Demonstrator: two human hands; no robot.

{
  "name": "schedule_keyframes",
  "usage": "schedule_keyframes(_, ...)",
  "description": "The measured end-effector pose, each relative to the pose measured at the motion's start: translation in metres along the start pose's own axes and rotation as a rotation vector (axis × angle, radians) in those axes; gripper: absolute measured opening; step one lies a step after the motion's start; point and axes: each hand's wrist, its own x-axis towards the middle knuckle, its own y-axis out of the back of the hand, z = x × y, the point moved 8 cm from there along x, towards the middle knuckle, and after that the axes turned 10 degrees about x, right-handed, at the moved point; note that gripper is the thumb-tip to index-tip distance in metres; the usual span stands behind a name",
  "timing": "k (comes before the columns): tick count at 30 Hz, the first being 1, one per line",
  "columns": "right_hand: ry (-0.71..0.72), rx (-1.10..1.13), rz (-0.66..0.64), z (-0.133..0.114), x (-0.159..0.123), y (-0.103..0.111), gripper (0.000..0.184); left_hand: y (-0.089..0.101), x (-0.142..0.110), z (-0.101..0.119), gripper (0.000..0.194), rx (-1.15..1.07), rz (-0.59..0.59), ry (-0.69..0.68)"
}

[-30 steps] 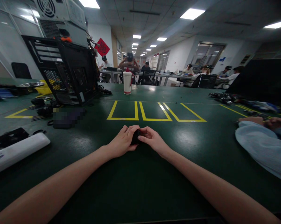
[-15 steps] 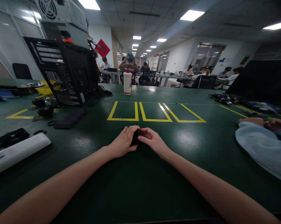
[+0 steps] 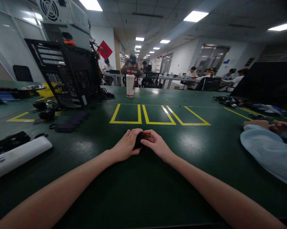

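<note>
Between my two hands, low over the green table, is a small dark object (image 3: 138, 141); its kind cannot be made out because fingers cover most of it. My left hand (image 3: 126, 143) is wrapped over it from the left, thumb toward me and fingers on top. From the right, the curled fingers and thumb of my right hand (image 3: 155, 143) close in a pinch at its right side. Both hands are just in front of the yellow tape outlines (image 3: 160, 123) on the table.
At left stand a black computer case (image 3: 74, 73), a long white object (image 3: 19, 157) and dark cables. A white bottle (image 3: 130, 85) stands beyond the tape. A co-worker's pale blue sleeve (image 3: 265, 149) rests on the right, near several small parts. Other people sit farther back.
My hands stay nearly in place around the dark object, with only a slight shift of the right hand. Nothing has been let go.
</note>
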Motion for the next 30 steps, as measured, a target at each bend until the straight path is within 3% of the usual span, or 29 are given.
schedule_keyframes(5,0.034,-0.013,-0.068,-0.0041,-0.0025,-0.0043,0.031,0.0002,0.0000,0.0001,0.063,0.010,0.001,-0.002)
schedule_keyframes(10,0.015,0.012,-0.030,-0.0039,-0.0030,-0.0024,0.024,0.0001,0.0000,-0.0008,0.063,0.004,-0.001,0.009)
schedule_keyframes(14,-0.021,-0.001,-0.004,-0.0012,-0.0014,0.0004,0.029,-0.0008,-0.0003,-0.0013,0.064,0.003,0.004,0.009)
schedule_keyframes(20,0.029,0.027,-0.096,-0.0034,-0.0027,-0.0054,0.032,-0.0025,0.0000,-0.0016,0.065,0.019,0.005,0.001)
schedule_keyframes(25,0.014,-0.010,-0.039,-0.0014,-0.0019,-0.0025,0.023,-0.0034,0.0003,-0.0024,0.065,0.013,0.005,0.001)
schedule_keyframes(30,-0.037,0.004,-0.022,0.0033,0.0010,0.0002,0.030,-0.0046,-0.0001,-0.0033,0.065,-0.003,0.007,0.006)
